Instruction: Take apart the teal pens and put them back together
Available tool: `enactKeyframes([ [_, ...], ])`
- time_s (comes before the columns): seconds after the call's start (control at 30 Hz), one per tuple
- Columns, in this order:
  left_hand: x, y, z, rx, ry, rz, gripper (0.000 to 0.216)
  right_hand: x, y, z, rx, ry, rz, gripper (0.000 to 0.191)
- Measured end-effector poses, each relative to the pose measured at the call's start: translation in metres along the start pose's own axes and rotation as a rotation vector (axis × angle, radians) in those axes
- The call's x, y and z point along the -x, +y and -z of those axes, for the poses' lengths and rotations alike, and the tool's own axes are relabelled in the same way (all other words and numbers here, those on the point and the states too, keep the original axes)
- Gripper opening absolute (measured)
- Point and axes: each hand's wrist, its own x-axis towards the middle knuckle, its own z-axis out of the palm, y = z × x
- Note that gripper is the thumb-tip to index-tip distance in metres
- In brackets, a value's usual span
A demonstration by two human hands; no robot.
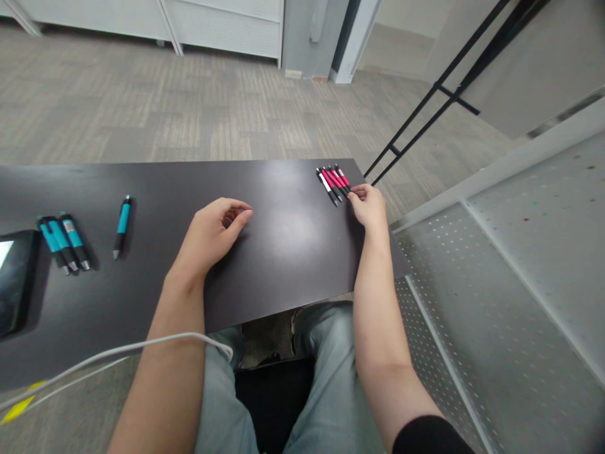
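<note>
My left hand (212,230) hovers over or rests on the dark table, fingers loosely curled, thumb a little apart from them, nothing visible inside. At the far right corner, my right hand (368,205) has its thumb and fingers closed at the black lower end of the rightmost red pen (341,174). Beside that pen lie several more pens in a slanted row, red with black ends; the leftmost pen (326,181) shows a white side. The fingers partly hide the grip of the rightmost one.
On the table's left, several teal pens (60,241) lie together, and a single teal pen (123,226) lies apart. A black device (19,277) sits at the left edge. A white cable (142,343) crosses by my left forearm. A perforated panel (472,302) stands at right.
</note>
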Motion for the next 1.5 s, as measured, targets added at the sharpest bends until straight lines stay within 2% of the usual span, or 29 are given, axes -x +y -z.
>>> enactKeyframes([
  [0.43,0.0,0.0,0.0,-0.028,-0.022,0.036,0.027,0.007,-0.012,-0.005,0.019,0.012,0.004,0.007],
  [0.6,0.0,0.002,0.001,-0.013,-0.033,0.046,0.026,0.003,-0.01,-0.008,0.02,0.044,-0.005,0.023],
  [0.8,0.001,0.002,0.001,-0.013,-0.027,0.044,0.026,-0.002,0.001,-0.013,0.014,0.088,0.023,0.026],
  [1.07,0.0,0.003,0.001,-0.026,-0.029,0.032,0.026,-0.002,0.004,-0.013,-0.083,0.007,0.023,0.034],
  [1.5,0.0,0.003,0.001,-0.028,-0.044,0.045,0.029,-0.003,0.003,-0.013,-0.046,-0.013,0.04,0.024],
])
